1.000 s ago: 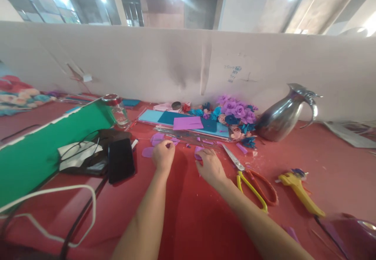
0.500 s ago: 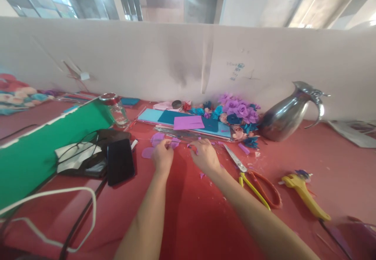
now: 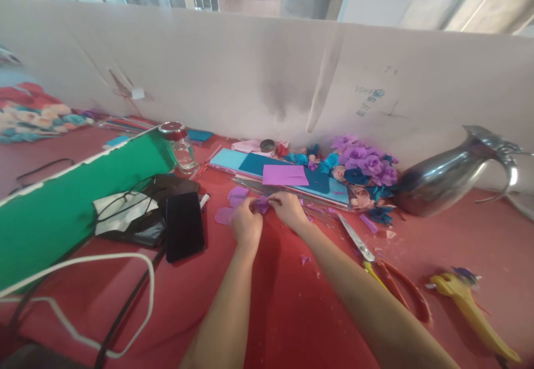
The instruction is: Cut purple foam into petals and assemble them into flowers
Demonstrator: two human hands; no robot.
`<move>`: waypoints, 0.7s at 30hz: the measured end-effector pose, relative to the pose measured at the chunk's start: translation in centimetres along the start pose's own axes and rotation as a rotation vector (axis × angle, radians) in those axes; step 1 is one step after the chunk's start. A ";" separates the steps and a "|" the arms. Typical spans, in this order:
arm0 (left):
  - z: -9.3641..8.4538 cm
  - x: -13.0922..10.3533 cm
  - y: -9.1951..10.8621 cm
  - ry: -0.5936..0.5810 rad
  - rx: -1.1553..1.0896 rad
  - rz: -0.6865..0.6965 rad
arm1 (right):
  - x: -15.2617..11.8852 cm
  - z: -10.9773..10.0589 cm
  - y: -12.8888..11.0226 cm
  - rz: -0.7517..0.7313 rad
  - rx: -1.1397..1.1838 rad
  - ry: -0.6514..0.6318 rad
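My left hand is closed in a pinch on a small purple paper petal above the red table. On the petal's other side, the fingertips of my right hand pinch its edge. Fingers partly cover the petal, so its full shape is hidden. Loose purple petals lie just left of my left hand. Behind the hands, a purple paper sheet rests on blue sheets, with thin wires along their near edge.
Scissors and a yellow glue gun lie to the right. Paper flowers and a metal jug stand behind. At left are a black phone, a glass jar, a green board and a white cable.
The view has shifted, so the table items appear farther right. My hands have come closer together, and a purple petal now shows between their fingertips.
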State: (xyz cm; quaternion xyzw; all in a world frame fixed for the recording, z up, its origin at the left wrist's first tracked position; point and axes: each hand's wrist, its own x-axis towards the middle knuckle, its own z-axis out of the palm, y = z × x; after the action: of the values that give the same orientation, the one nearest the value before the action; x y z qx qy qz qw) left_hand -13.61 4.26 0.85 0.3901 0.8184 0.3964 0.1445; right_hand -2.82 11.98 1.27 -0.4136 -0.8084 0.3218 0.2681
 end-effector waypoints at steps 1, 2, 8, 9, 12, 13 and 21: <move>0.0 0.0 0.0 0.000 -0.002 -0.006 | 0.3 0.0 0.2 0.019 0.034 0.008; 0.1 0.0 0.0 0.000 -0.004 -0.013 | 0.5 0.0 0.4 0.041 0.073 0.024; 0.3 0.3 -0.1 -0.005 -0.027 -0.022 | 0.9 -0.4 0.4 0.164 0.336 0.148; 0.3 0.3 -0.1 -0.005 -0.021 -0.023 | 0.7 -0.7 0.3 0.178 0.372 0.157; 0.1 0.1 0.2 0.008 0.011 -0.025 | -0.9 -2.7 0.5 0.211 0.444 0.187; 0.0 0.0 0.3 0.041 0.034 0.001 | -1.8 -3.5 0.7 0.214 0.429 0.221; 0.9 -0.6 1.2 0.185 -0.024 0.357 | -10.0 -5.6 2.5 -0.053 -0.473 0.398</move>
State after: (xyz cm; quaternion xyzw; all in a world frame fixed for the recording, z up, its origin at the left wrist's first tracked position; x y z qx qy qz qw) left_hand -12.10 4.77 1.10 0.4891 0.7413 0.4597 0.0007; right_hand 7.46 6.35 1.35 -0.4982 -0.8031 0.0302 0.3254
